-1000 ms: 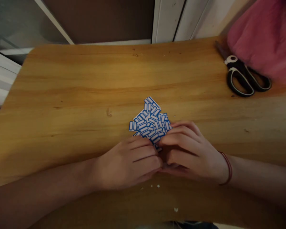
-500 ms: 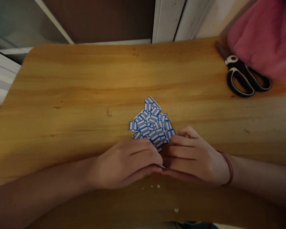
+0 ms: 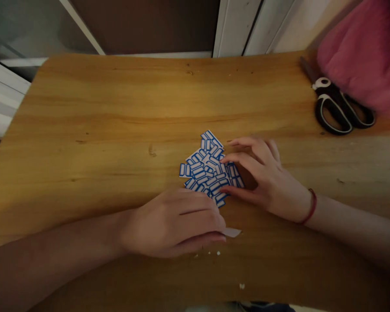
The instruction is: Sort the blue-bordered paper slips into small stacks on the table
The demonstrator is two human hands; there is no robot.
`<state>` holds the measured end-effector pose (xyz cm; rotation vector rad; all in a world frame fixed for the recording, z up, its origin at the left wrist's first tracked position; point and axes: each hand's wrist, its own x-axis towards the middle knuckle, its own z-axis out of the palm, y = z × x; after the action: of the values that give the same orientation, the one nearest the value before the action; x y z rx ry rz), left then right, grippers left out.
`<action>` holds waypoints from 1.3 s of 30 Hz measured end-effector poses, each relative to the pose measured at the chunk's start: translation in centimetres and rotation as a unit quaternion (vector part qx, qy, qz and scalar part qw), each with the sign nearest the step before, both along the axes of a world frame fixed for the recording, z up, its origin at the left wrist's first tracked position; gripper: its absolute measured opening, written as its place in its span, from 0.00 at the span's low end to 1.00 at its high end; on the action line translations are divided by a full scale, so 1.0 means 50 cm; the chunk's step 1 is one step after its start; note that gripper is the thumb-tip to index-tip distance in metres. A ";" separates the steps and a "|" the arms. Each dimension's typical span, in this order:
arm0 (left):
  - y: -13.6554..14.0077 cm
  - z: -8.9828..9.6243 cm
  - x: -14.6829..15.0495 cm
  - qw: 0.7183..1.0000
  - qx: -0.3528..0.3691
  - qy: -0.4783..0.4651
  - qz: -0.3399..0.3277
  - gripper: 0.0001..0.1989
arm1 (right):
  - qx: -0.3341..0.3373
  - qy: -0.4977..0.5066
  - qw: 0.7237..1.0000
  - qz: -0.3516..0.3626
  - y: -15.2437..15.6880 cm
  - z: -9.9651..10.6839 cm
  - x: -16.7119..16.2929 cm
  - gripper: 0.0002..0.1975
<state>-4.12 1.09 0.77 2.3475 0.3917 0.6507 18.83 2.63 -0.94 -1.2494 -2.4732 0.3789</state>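
Observation:
A heap of small white paper labels with blue borders (image 3: 201, 171) lies in the middle of the wooden table. My left hand (image 3: 178, 223) is closed at the near side of the heap, pinching a small white paper piece (image 3: 232, 232) that sticks out past the thumb and forefinger. Its printed side, if any, does not show. Over the right part of the heap, my right hand (image 3: 260, 171) has its fingers spread and curved, the thumb apart from them. Its fingertips hover at or touch the labels; which one I cannot tell. A red cord circles that wrist.
Black-handled scissors (image 3: 336, 102) lie at the back right, beside a pink fluffy cloth (image 3: 364, 56). Tiny white scraps (image 3: 218, 253) dot the wooden table (image 3: 117, 99) near its front edge. Behind the table stand a dark panel and white frames.
My right hand has parted from the left, moved up to the heap and spread its fingers. The paper piece stays in my left hand, now more exposed. The view has shifted slightly.

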 end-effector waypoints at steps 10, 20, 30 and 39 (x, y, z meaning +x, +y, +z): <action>0.003 0.002 -0.001 0.990 -0.125 0.037 0.050 0.05 | -0.042 0.099 0.994 -0.016 0.007 0.008 0.001 0.13; 0.006 0.003 -0.002 0.988 -0.140 0.038 0.046 0.06 | -0.082 0.136 0.987 0.001 0.007 0.021 0.002 0.02; 0.007 0.005 -0.005 0.988 -0.149 0.018 0.033 0.05 | -0.154 0.237 0.959 -0.019 -0.002 0.025 0.015 0.03; 0.007 0.004 -0.003 0.989 -0.142 0.025 0.024 0.06 | -0.147 0.349 0.923 -0.067 -0.015 0.013 0.008 0.04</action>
<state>-4.26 1.42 0.97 2.0910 0.5299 0.5211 19.24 1.86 -0.29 -1.1171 -1.7526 0.9931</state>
